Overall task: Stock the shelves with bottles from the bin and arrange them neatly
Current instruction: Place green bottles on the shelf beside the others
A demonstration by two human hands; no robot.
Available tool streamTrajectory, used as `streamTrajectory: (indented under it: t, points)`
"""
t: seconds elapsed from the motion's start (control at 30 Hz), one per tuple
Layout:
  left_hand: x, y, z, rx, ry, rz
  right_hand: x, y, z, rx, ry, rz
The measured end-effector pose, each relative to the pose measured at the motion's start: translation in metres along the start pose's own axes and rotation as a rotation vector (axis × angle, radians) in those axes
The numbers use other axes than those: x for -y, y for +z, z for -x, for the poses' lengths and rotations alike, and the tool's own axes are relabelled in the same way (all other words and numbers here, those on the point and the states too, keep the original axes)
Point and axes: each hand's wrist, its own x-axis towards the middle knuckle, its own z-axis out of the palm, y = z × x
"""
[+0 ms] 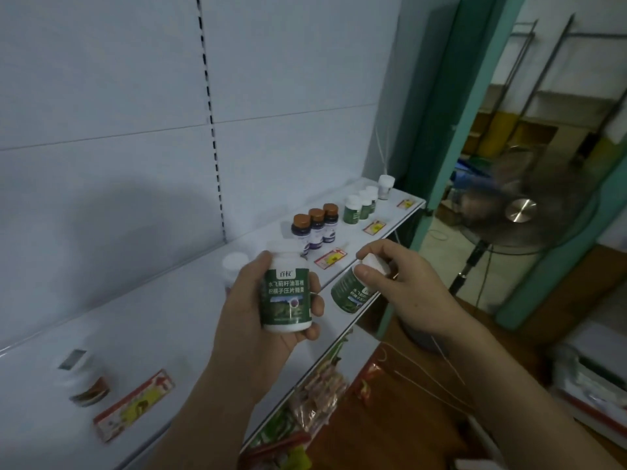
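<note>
Left hand (268, 300) nearest the lens, fingers wrapped round an upright green-labelled white plastic bottle (286, 293), white cap up, label facing camera, held above the front part of the white metal shelf (163, 320). Right hand (400, 283) just beside it, thumb and fingers pinching the white cap of a second green-labelled bottle (351, 290); that one tilted, base pointing down-left, over the shelf's front edge. Cannot tell if its base touches the shelf.

On shelf, back to the right: three dark bottles with brown caps (315, 225) in a tight row, then three green-labelled white-capped bottles (361, 203) in a row, then one white-capped bottle (386, 186) alone near the far end. White-capped bottle (234, 266) partly hidden behind left hand. Blurred white jar with brownish label (86, 381) at near left.

Red-and-yellow price tags lie flat along the front: near one (134, 405), one (330, 258) by the dark bottles, two more farther right.

Lower shelf shows colourful packets (315, 385), blurred. Standing electric fan (529, 205) on floor to the right, well apart from shelf.
</note>
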Motion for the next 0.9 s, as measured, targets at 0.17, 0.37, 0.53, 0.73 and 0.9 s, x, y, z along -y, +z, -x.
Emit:
streamTrajectory:
  t: [0.17,0.37,0.53,0.73,0.9]
  points:
    - [0.023,0.016,-0.084,0.023,-0.026,0.006,-0.041,-0.037,-0.056,0.016,0.046,0.111]
    - [0.034,0.030,-0.160,0.049,-0.022,-0.022,-0.084,-0.076,-0.119,0.004,0.033,0.207]
    - [0.040,0.027,-0.213,-0.017,-0.019,-0.020,-0.110,-0.097,-0.193,0.016,-0.054,0.289]
    - [0.053,0.032,-0.286,-0.197,0.078,-0.049,-0.139,-0.115,-0.303,0.118,-0.191,0.282]
    - [0.064,0.045,-0.352,-0.327,0.134,-0.094,-0.174,-0.114,-0.397,0.254,-0.285,0.291]
